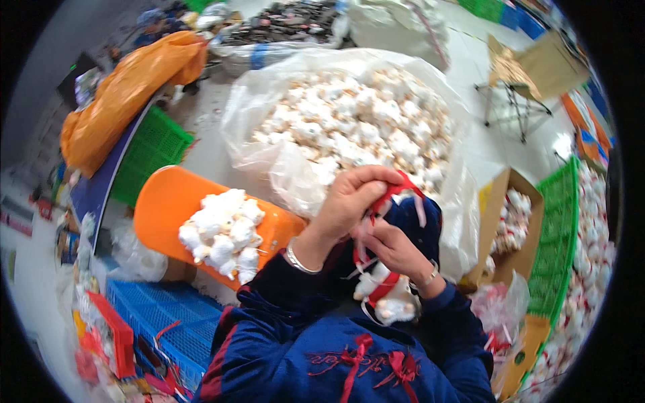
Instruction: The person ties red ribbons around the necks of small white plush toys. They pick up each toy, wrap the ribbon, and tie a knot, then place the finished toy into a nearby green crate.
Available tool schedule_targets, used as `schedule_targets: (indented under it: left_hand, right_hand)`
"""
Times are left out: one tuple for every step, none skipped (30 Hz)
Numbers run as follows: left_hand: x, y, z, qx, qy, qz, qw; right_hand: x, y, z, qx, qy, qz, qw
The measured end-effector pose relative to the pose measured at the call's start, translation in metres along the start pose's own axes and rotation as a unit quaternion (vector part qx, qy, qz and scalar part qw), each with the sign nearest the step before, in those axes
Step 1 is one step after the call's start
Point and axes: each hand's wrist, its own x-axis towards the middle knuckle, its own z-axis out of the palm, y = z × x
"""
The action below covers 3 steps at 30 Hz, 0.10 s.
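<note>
Left hand (353, 198) and right hand (393, 247) both pinch a thin red ribbon (390, 195) above a small white plush toy (388, 295), before a large clear bag of white toys (349, 121).

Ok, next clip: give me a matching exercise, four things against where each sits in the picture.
Things:
1. red ribbon
2. pile of white plush toys
3. clear plastic bag
4. orange bag

Places:
A. on the orange stool
B. upper left, lying over a green crate
C. between the left hand and right hand
D. behind the hands, full of white toys

Pairs: 1-C, 2-A, 3-D, 4-B
</note>
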Motion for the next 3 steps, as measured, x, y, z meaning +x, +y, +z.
schedule_targets:
  left_hand:
    - [0.001, 0.003, -0.002, 0.012, 0.01, 0.036, 0.999]
    - [-0.002, 0.01, -0.01, -0.014, 0.016, 0.053, 0.998]
    - [-0.002, 0.015, -0.023, -0.052, -0.008, 0.073, 0.996]
  right_hand:
    - [0.0, -0.002, -0.001, 0.051, -0.043, 0.041, 0.997]
    - [-0.001, -0.012, -0.008, 0.098, -0.09, 0.087, 0.987]
    - [0.014, -0.015, -0.005, 0.094, -0.107, 0.073, 0.987]
